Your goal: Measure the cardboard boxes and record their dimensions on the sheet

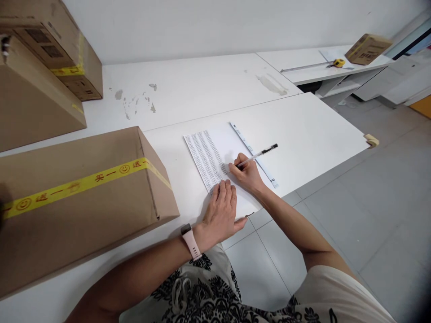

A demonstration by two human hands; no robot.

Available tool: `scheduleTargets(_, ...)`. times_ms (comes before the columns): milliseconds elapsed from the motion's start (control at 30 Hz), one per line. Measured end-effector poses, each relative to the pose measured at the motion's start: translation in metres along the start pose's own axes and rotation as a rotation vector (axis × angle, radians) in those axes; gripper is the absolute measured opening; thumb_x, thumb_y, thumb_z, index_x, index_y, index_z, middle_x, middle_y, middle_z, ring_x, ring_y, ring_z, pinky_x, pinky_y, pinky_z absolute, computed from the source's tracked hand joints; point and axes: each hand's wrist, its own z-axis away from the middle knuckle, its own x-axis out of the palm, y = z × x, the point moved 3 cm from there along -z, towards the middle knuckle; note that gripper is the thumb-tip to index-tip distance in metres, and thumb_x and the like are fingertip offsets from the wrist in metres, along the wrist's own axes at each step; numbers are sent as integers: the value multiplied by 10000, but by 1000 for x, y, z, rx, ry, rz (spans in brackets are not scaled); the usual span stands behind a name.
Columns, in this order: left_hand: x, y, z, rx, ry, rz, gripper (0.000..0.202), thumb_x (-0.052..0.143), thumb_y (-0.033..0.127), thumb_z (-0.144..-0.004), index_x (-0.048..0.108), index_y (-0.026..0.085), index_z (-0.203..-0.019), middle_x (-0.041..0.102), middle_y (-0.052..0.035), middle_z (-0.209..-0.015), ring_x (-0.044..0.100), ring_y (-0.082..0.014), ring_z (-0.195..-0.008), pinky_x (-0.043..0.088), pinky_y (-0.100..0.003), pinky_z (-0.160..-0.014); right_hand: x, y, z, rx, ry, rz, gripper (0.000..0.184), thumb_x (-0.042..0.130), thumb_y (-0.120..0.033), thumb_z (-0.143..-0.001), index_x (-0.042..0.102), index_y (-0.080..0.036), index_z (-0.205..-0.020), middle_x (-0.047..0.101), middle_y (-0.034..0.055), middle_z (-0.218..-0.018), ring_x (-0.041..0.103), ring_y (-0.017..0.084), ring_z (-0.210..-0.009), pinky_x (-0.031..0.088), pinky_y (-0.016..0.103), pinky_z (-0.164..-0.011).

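Note:
A sheet of paper [224, 134] lies on the white table, its left part filled with rows of small dark writing and its right part blank. My right hand [247, 172] grips a pen [259, 155] with a clear barrel and black end, its tip down at the written rows. Flat on the lower edge of the paper rests my left hand [220, 208], fingers stretched out. A watch [191, 242] with a pale pink strap is on my left wrist. Along the paper's right side runs a pale blue printed strip [247, 146], partly behind the pen.
A large taped cardboard box [84, 179] stands close on the left, with more boxes [50, 54] behind it. At the far right are a yellow tape measure [338, 63] and a small carton [367, 48]. The table's corner [372, 140] has a tan guard.

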Motion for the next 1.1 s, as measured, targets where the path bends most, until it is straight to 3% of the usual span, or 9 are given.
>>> scheduleTargets(1100,3,1,1,-16,28,6,924,404,671,-980,397,-65,-1538,412,-302,-1607,368,-403,-1516,253,-507,-1256,-2,-4,1,14,3,44,260,623,-268,-799,407,-243,-654,392,-60,-555,351,115,-548,291,284,-530)
